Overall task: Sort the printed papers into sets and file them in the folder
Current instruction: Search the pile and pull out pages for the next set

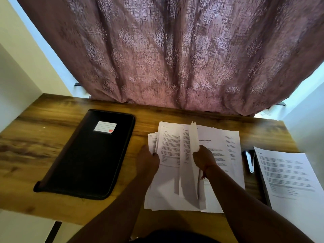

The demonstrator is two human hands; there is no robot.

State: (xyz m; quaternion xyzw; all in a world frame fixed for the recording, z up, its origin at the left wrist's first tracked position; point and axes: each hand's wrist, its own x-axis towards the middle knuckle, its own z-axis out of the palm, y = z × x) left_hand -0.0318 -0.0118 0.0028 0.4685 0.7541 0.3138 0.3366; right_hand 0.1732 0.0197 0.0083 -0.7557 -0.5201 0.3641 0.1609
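I pin the paper stack with my left hand while my right hand pinches lifted sheets to separate a set.

Black folder, white printed papers, mauve damask-patterned curtain, brown woodgrain table

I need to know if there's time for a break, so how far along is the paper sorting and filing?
Early stage. Possibly done: one set of pages lies apart at the right, beside the stapler. In hand: the left hand holds the main stack while the right hand lifts a few sheets from it. Left: most pages remain unsorted, and the black folder lies closed, so nothing looks filed.
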